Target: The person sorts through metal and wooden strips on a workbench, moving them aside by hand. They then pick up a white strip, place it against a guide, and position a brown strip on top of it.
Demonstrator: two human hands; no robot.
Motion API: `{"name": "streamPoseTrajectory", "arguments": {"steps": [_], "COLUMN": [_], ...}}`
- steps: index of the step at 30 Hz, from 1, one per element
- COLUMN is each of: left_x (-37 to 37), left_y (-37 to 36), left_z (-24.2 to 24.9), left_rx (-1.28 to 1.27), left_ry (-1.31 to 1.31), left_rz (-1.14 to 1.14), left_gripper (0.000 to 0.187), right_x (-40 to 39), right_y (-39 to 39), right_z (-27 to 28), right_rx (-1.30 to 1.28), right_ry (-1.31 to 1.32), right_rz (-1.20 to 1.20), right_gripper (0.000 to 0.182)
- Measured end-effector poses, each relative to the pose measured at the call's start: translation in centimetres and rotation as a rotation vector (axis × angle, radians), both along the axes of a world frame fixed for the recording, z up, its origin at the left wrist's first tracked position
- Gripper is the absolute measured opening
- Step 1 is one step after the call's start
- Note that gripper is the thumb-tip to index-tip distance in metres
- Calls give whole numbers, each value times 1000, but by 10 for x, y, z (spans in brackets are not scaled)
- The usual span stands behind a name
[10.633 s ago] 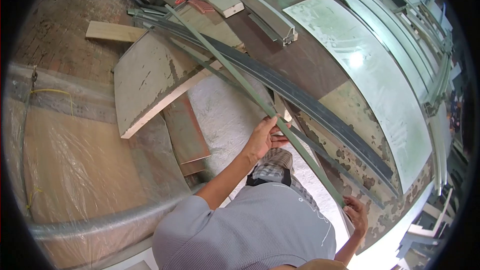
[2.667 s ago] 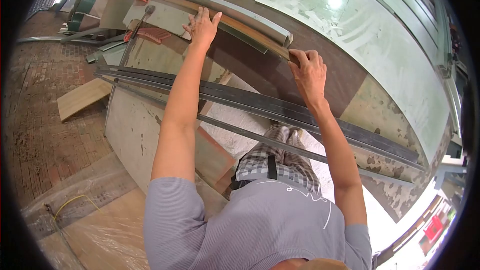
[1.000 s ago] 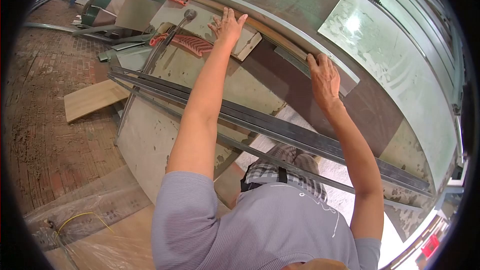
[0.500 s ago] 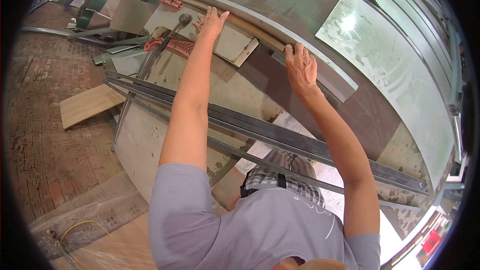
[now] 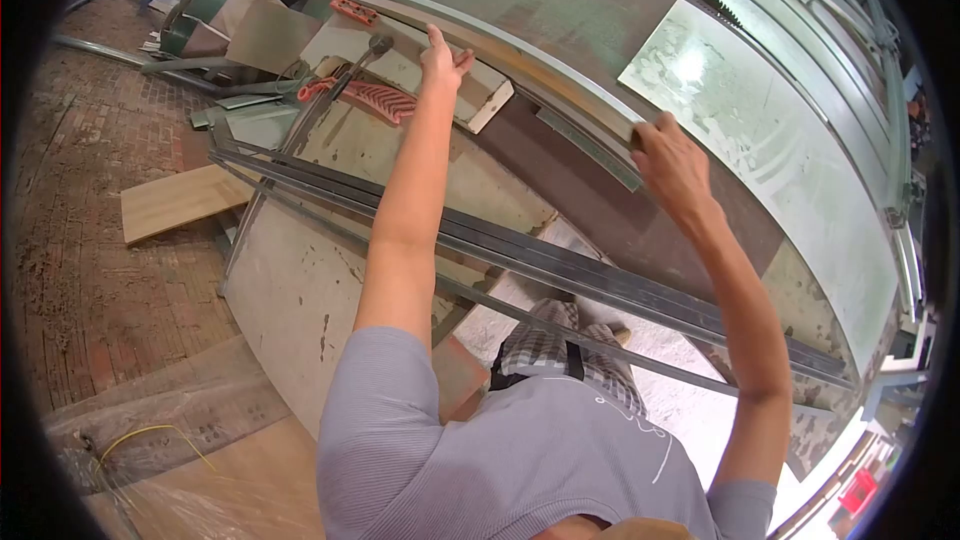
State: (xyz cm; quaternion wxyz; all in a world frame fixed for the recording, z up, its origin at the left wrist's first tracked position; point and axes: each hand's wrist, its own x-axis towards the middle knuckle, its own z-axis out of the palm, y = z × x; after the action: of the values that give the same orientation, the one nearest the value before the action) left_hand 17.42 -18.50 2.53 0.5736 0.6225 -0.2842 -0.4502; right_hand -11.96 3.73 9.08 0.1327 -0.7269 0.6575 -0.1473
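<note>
Long metal rail [image 5: 560,88] runs diagonally over the far part of the worktop [image 5: 560,180], from upper left down to the right hand [image 5: 672,162]. Can't tell if it rests flat or is lifted a bit. Right hand: fingers curled in, pinching the rail's near end. Left hand [image 5: 443,62]: arm stretched out, index finger extended, thumb out to the side, at the rail's edge further along; can't tell whether it grips or only touches. Handling, my read: light for its length, stiff along it, likely to twist or swing if held at one point; faces look smooth, so some slip, and the cut end could be sharp. Best hold: both hands, wide apart, on the long edges, clear of the corners. Count: 1 rail, 1 short flat strip [image 5: 590,150] beside it, 1 pale block [image 5: 485,88], 1 orange block [image 5: 354,11], 1 round-headed tool [image 5: 380,44], 1 orange-red ribbed piece [image 5: 380,101], 1 pale sheet [image 5: 740,90], 1 toothed disc [image 5: 712,6] partly showing, 1 wooden board [image 5: 185,202] at left. Dark bars [image 5: 570,267] lie bundled, exact number unclear; 1 thinner bar [image 5: 500,308] runs nearer the body.
</note>
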Motion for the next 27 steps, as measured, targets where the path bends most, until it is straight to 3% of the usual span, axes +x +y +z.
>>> {"name": "streamPoseTrajectory", "arguments": {"steps": [1,5,7,13,19,27], "left_x": [-5,-26,-42,-113,-196,-291], "left_y": [2,25,51,154,277,409], "left_z": [6,12,1,1,23,7], "left_rx": [61,-2,135,145,35,148], "left_ry": [405,648,796,735,683,821], "left_rz": [31,-156,-247,-403,-494,-334], "left_gripper": [69,69,57,37,37,35], "right_x": [-14,-66,-89,-156,-257,-379], "right_y": [17,99,137,236,317,386], "right_z": [9,18,9,-19,-36,-67], "right_rx": [38,51,30,37,-19,-174], "right_ry": [5,12,34,14,-22,163], "right_rz": [-6,-47,-128,-297,-349,-373], "right_gripper": [27,27,32,32,28,38]}}
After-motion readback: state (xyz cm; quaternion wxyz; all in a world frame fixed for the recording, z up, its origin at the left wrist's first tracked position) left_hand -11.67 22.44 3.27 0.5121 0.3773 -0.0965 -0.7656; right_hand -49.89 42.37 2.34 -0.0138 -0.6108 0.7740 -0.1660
